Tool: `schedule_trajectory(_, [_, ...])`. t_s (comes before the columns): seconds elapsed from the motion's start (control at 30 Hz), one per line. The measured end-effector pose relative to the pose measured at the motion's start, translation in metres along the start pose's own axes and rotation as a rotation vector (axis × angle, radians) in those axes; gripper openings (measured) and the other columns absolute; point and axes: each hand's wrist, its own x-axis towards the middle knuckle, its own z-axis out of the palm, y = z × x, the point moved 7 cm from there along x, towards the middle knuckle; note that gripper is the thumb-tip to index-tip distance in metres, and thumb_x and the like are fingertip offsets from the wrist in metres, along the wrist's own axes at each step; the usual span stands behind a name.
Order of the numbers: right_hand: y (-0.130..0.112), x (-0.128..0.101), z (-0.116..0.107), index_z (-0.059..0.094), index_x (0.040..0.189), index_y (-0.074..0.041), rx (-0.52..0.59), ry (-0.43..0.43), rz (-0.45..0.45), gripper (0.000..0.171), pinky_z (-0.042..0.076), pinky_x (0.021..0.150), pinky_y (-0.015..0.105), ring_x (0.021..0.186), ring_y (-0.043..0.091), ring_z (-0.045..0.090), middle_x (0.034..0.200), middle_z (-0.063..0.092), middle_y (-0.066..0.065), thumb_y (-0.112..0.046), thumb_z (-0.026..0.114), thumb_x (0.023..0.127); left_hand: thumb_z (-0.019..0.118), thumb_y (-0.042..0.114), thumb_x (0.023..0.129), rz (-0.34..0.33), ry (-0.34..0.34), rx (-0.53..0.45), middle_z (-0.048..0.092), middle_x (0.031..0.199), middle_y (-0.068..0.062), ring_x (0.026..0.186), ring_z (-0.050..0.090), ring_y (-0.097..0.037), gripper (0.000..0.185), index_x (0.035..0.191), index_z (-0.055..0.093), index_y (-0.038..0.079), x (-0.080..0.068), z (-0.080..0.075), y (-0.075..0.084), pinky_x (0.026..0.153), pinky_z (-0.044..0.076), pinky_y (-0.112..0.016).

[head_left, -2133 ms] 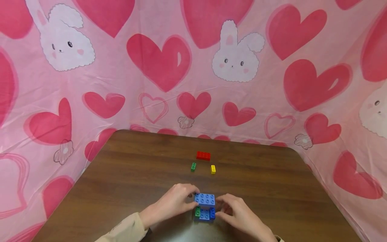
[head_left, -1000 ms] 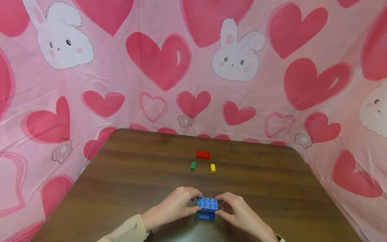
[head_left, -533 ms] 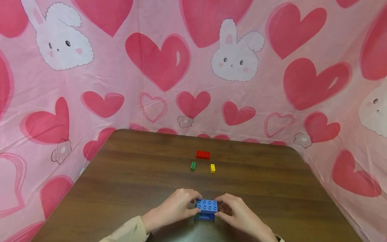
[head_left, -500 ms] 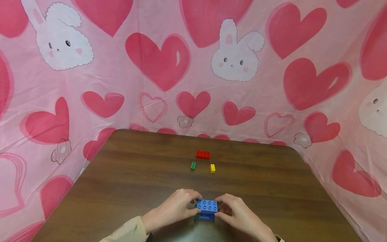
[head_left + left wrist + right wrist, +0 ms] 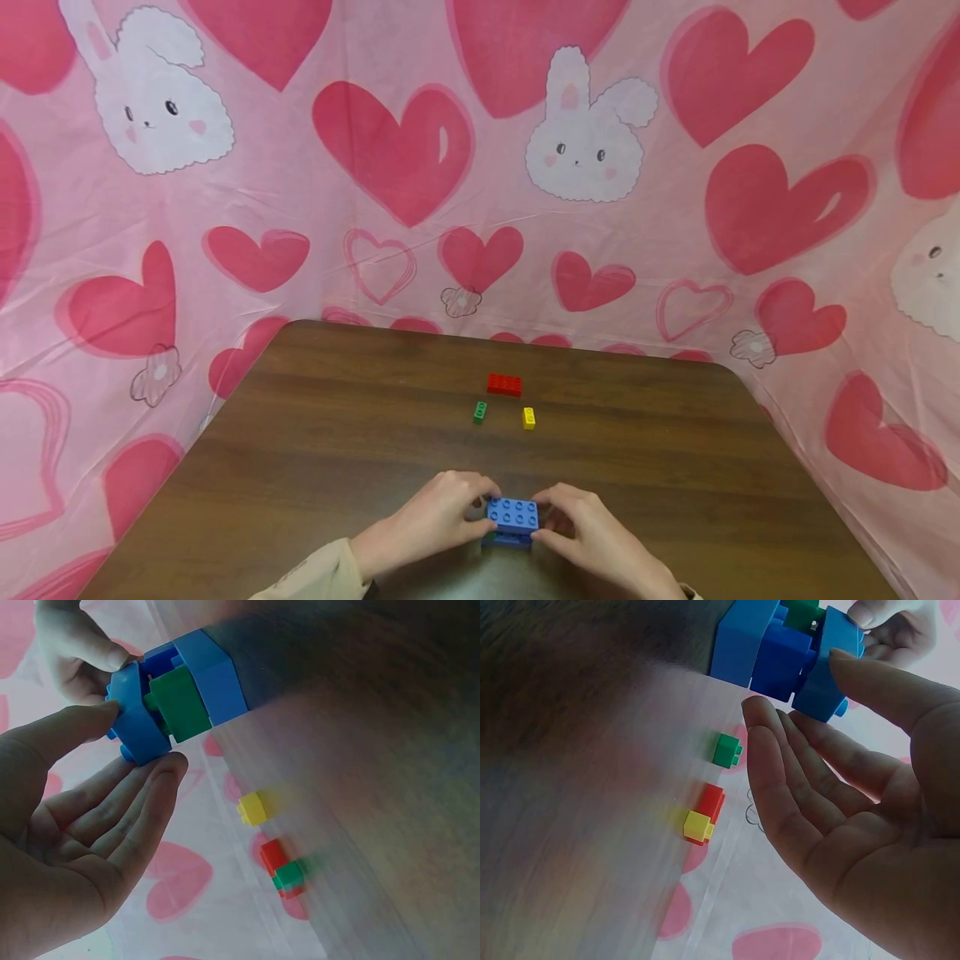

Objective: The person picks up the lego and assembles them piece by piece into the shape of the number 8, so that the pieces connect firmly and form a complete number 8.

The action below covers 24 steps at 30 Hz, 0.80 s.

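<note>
A blue eight-stud brick (image 5: 513,514) sits on top of a small stack (image 5: 510,539) near the table's front edge. My left hand (image 5: 477,510) pinches its left end and my right hand (image 5: 549,518) pinches its right end. The left wrist view shows my thumb and fingers (image 5: 166,766) either side of the top blue brick (image 5: 129,712), which rests on a green brick (image 5: 178,701) and a blue base (image 5: 217,679). In the right wrist view my thumb lies on the top blue brick (image 5: 829,671). Most of the stack is hidden in the head view.
Further back on the brown table (image 5: 337,433) lie a red brick (image 5: 504,384), a small green brick (image 5: 480,412) and a small yellow brick (image 5: 528,418). A pink cloth with hearts and rabbits (image 5: 420,167) surrounds the table on three sides.
The top blue brick has come down onto the stack, so the green brick and blue base beneath it are now almost covered. Both hands have stayed on it.
</note>
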Motion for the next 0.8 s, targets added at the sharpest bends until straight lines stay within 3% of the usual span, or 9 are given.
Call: schedule_trajectory(0.8, [-0.0067, 0.0023, -0.0016, 0.064, 0.116, -0.012, 0.001, 0.008, -0.003, 0.032, 0.055, 0.069, 0.017, 0.080, -0.006, 0.060, 0.102, 0.067, 0.001, -0.035, 0.067, 0.094, 0.080, 0.022, 0.083, 0.013, 0.012, -0.016, 0.075, 0.101, 0.003, 0.081, 0.064, 0.002, 0.027, 0.107, 0.072, 0.013, -0.0007, -0.0003, -0.0016, 0.069, 0.051, -0.010])
